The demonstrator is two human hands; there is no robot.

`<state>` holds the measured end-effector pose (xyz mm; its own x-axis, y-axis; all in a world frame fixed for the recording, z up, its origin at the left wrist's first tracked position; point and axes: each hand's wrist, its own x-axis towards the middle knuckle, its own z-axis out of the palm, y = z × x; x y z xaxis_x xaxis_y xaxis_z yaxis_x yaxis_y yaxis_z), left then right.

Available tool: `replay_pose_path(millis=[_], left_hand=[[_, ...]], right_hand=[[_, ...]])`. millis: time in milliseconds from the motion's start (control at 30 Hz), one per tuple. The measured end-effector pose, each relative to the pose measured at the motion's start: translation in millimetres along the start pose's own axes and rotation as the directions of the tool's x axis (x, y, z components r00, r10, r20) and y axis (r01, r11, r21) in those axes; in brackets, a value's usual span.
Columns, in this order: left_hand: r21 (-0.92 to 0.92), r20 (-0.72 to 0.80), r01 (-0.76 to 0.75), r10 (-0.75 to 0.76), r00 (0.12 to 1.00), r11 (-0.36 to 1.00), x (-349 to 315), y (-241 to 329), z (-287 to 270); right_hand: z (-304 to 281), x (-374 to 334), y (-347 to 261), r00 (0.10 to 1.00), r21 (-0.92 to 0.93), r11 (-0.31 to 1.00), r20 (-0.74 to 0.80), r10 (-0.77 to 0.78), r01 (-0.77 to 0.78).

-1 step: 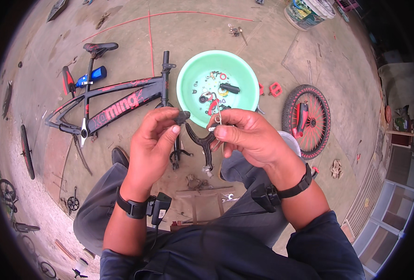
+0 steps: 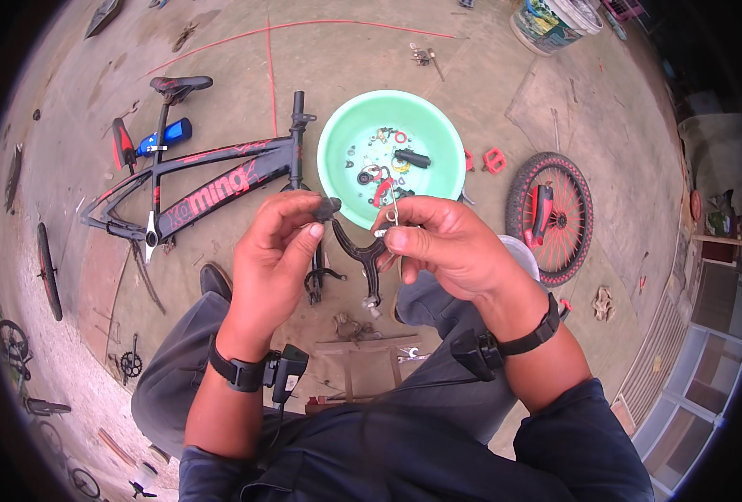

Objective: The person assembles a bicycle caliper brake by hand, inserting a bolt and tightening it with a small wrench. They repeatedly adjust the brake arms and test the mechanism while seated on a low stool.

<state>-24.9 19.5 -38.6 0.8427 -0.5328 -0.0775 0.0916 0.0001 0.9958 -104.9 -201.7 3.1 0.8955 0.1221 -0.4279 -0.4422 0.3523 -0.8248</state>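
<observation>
1. The left hand (image 2: 275,251) pinches one tip of a black brake caliper arm (image 2: 361,251), thumb and fingers closed on its dark pad end.
2. The right hand (image 2: 446,247) grips the caliper's other tip, fingers clenched, with a thin silvery spring wire (image 2: 393,197) standing up from the grip.
3. The caliper is a curved, forked metal piece, matt black, held between both hands above the person's knees, with its stem pointing down toward the near side.
4. Just beyond the hands sits a round mint-green plastic basin (image 2: 350,138), smooth-walled, holding small rings, bolts and a black grip.
5. To the far left lies a black and red bicycle frame (image 2: 212,180) flat on the concrete, with its saddle (image 2: 179,84) and a blue bottle (image 2: 166,135) attached.
6. To the right lies a spoked wheel (image 2: 549,217) with a red-rimmed tyre; two red pedals (image 2: 492,159) rest between it and the basin.
7. Bare, rough concrete floor (image 2: 346,58) opens wide on the far side, crossed by a thin red line.
</observation>
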Motion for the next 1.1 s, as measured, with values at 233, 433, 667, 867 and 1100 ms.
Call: replay_pose_path(millis=[233, 433, 667, 867, 1100], left_hand=[[0.011, -0.016, -0.08, 0.08, 0.997, 0.997, 5, -4, 1], [-0.077, -0.091, 0.014, -0.021, 0.996, 0.997, -1, 2, 5], [-0.001, -0.07, -0.016, 0.016, 0.997, 1.0, -1, 2, 0], [0.156, -0.051, -0.04, 0.048, 0.998, 0.987, -5, 7, -4], [0.212, -0.01, -0.004, 0.006, 1.0, 0.977, -12, 13, -8]], right_hand=[[-2, -2, -3, 0.999, 0.059, 0.998, 0.027, 0.022, -0.023], [-2, -1, -1, 1.0, 0.091, 0.996, 0.002, 0.013, -0.013], [-2, -3, -3, 1.0, 0.054, 0.998, 0.005, 0.02, -0.021], [0, -5, -4, 1.0, 0.002, 1.0, -0.005, 0.012, -0.012], [-2, -3, -3, 1.0, 0.018, 0.999, 0.014, -0.027, 0.027]])
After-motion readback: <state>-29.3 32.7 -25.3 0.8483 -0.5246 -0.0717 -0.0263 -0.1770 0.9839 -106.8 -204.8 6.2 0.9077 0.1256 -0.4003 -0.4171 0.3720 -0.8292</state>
